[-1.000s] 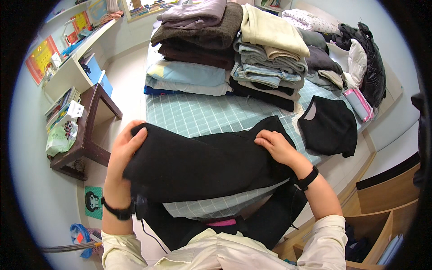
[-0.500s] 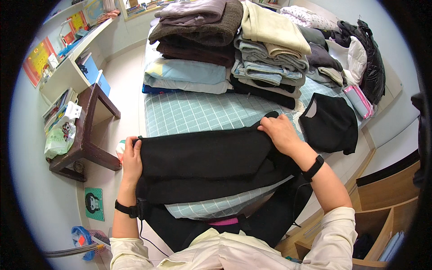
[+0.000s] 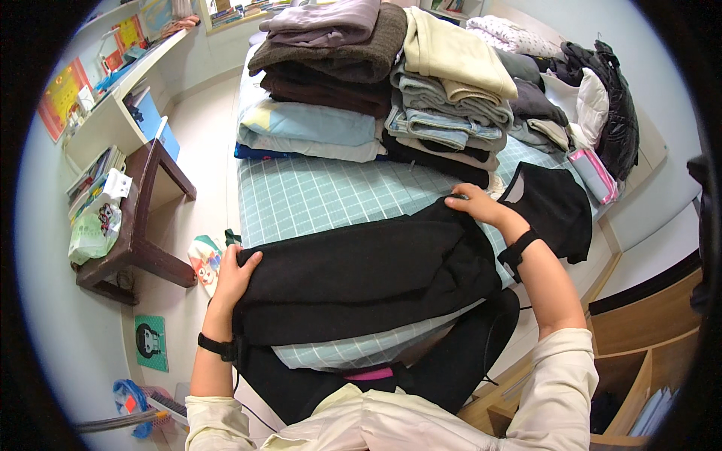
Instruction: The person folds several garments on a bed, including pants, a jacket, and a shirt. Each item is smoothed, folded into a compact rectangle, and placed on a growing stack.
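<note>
A long piece of black clothing that looks like trousers folded lengthwise (image 3: 353, 282) lies across the near edge of the bed and over my lap. My left hand (image 3: 235, 279) grips its left end, thumb on top and fingers partly hidden underneath. At the far right corner, my right hand (image 3: 479, 204) pinches the cloth. Creases run across the right part of the fabric. Just right of my right hand, a second black garment (image 3: 553, 210) lies spread on the bed.
Two tall stacks of folded clothes, one with a grey-brown knit (image 3: 331, 52) and one topped by cream trousers (image 3: 455, 56), stand on the checked bed (image 3: 316, 192). Jackets (image 3: 620, 113) are heaped at the far right. A brown stool (image 3: 162, 255) stands left; an open wooden drawer (image 3: 624, 383) is at lower right.
The black trousers have come down a little at their left end, with my left hand lower and its thumb now laid over the cloth. My right hand has shifted slightly right.
</note>
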